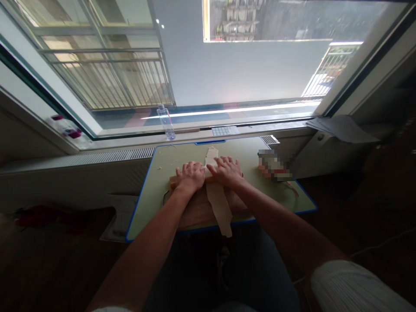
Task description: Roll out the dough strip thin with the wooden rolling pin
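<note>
A pale, flat strip of dough [218,203] lies lengthwise over a reddish-brown wooden board [195,210], its near end overhanging the table's front edge. Across the strip sits a light wooden rolling pin [172,182], mostly hidden under my hands. My left hand [190,174] presses on the pin left of the strip, fingers bent over its far side. On the right, my right hand [228,172] bears down on the pin too, fingers curled over it and thumb pointing toward the strip. The strip's far end shows beyond the pin.
The small green table [146,203] has a blue rim. A blurred-out item [275,167] is at its right side, crumbs at its left. A clear bottle [166,123] and a white keyboard-like object [225,130] stand on the windowsill. Papers [341,128] lie at right.
</note>
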A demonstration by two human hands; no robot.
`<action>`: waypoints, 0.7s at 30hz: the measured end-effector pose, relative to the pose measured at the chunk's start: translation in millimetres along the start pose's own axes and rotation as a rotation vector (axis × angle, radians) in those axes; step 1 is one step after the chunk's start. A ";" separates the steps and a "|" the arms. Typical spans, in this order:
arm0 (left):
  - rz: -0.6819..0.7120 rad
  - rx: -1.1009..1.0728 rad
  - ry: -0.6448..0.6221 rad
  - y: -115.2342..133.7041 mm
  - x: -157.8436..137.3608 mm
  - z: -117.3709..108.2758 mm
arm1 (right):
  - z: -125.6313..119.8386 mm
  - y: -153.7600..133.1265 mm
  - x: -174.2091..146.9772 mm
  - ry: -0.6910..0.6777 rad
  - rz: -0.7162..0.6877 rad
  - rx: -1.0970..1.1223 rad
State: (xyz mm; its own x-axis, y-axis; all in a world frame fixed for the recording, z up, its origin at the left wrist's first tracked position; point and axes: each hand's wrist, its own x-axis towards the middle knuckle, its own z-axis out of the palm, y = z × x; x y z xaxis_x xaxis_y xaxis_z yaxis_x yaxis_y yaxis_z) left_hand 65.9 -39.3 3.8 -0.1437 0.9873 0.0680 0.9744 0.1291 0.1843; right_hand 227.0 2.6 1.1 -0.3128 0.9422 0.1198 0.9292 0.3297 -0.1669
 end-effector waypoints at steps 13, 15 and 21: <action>0.015 0.058 -0.046 -8.0 57.1 -2.4 | 1.4 1.7 58.4 -0.070 0.038 0.121; 0.020 0.058 -0.042 -7.5 56.2 -3.3 | 0.8 1.3 58.2 -0.064 0.043 0.126; 0.041 0.033 -0.014 -5.5 40.0 -3.3 | -0.6 0.2 40.1 -0.070 0.066 0.107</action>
State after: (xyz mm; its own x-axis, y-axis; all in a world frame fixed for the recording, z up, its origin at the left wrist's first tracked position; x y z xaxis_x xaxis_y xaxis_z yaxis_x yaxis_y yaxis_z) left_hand 54.2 -0.8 8.8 -0.1012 0.9930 0.0611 0.9847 0.0912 0.1487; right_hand 214.7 40.5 6.4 -0.2681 0.9627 0.0367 0.9231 0.2676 -0.2762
